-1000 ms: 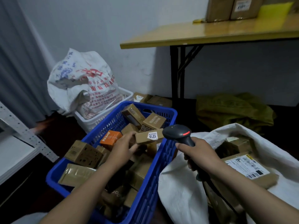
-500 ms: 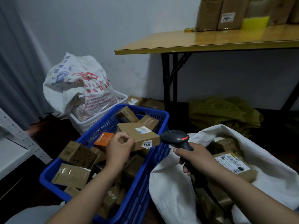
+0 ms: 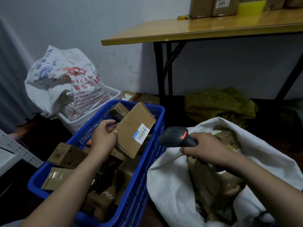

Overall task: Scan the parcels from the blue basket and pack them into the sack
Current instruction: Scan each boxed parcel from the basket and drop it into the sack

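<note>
**packrat_88:** Why tip the box up like that instead of zapping it flat in the crate?

**me:** Because I wanted the label facing the scanner. My left hand (image 3: 103, 136) was gripping the box (image 3: 129, 125) by its left edge, fingers curled round it. It was angled up over the blue basket (image 3: 144, 177), about the centre of the frame. That put the white barcode label (image 3: 141, 132) on the side nearest the scanner (image 3: 177, 136). My right hand (image 3: 208, 148) was clenched round the scanner's handle, just right of centre. The nose was aimed left at the label, with a red light glowing on its back.

**packrat_88:** And the sack?

**me:** Parked right beside the basket, lower right of the frame, mouth slumped open. I reckon that made it a short drop once the thing beeped. The sack (image 3: 172, 185) was white woven plastic, floppy and creased, with brown boxes (image 3: 205, 177) already inside. The basket was hard plastic with slotted walls. It had plenty of parcels in it, like a small square carton (image 3: 67, 154) and a flat crinkly brown pouch (image 3: 55, 177). The box in my hand was plain smooth cardboard, thin and rectangular, and looked stiff enough to hold by one edge. Lots to go, by the look of it.
</note>
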